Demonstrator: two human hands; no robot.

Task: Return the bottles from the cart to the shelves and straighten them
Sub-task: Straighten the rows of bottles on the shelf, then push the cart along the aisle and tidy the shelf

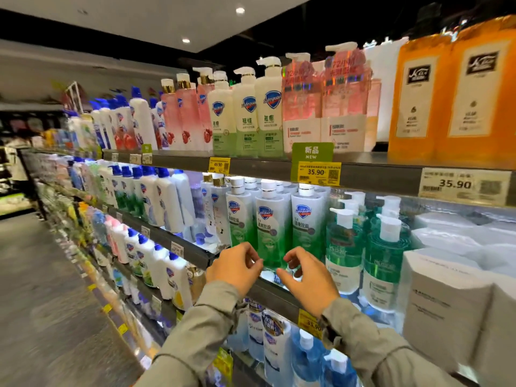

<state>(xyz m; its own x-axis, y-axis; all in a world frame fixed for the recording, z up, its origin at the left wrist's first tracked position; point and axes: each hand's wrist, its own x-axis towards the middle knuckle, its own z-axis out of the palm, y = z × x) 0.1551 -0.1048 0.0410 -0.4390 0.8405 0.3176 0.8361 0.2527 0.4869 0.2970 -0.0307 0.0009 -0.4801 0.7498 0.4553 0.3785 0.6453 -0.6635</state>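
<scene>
Flanking the green bottle (269,227): left hand (236,268), right hand (307,275), teal pump bottles (382,255).

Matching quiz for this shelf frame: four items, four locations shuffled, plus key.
Things:
1 orange bottles
2 green NEW tag
3 white boxes
4 green Safeguard bottle

Places:
a second shelf, far right
b top shelf, far right
c between left hand and right hand
d clipped on the top shelf's front edge

Pairs: 1-b; 2-d; 3-a; 4-c
</scene>
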